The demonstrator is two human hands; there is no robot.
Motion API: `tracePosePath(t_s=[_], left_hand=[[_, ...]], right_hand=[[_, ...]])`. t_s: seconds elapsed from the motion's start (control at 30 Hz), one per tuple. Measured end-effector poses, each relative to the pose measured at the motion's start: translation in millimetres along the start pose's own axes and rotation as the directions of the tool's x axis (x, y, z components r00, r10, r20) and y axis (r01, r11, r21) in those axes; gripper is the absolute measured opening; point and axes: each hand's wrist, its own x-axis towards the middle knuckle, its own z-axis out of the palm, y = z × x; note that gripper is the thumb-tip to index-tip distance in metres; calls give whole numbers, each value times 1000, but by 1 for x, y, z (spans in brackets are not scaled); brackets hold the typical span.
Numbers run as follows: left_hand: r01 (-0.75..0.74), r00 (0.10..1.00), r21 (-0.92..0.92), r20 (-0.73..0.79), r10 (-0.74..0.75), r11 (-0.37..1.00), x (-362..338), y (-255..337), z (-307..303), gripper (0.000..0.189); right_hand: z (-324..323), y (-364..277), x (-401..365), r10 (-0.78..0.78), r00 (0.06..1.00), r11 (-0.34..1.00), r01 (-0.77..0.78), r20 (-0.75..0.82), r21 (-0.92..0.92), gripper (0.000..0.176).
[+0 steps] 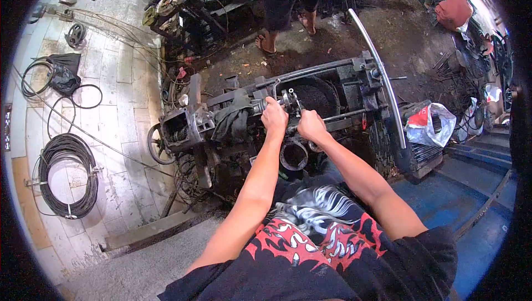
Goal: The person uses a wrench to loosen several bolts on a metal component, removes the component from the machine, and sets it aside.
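Observation:
Both my hands are at the middle of a greasy metal machine (pixel 180 126). My left hand (pixel 274 117) is closed at a metal fitting (pixel 288 97) on the machine's carriage; what its fingers wrap round is too small to name. Just to the right, my right hand (pixel 312 126) is closed in a fist, and whatever it grips is hidden behind the fingers. A dark cloth (pixel 233 117) drapes over the machine to the left of my left hand. Below my hands sits a round metal ring (pixel 293 156).
A person (pixel 288 1) stands barefoot beyond the machine. A long curved metal bar (pixel 382 74) rises at its right end, near a plastic bag (pixel 431 123). Coiled black cable (pixel 68 174) lies on the left floor. Another person (pixel 451 7) is at the upper right.

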Motion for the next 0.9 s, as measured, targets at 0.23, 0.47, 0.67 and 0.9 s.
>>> tracePosePath(t_s=[0.23, 0.47, 0.67, 0.9], left_hand=[[100, 994, -101, 62, -94, 990, -19, 6, -1, 41], [228, 973, -292, 91, -210, 929, -28, -2, 0, 44], [235, 972, -301, 90, -218, 924, -11, 8, -21, 42], [186, 982, -213, 71, -174, 959, 6, 8, -16, 41]], right_hand=[[-1, 5, 0, 17, 1000, 1000, -16, 14, -26, 25], [-6, -2, 1, 0, 1000, 1000, 0, 22, 9, 26], [0, -1, 1, 39, 999, 999, -38, 30, -18, 26], [1, 0, 2, 18, 1000, 1000, -18, 24, -2, 25]])
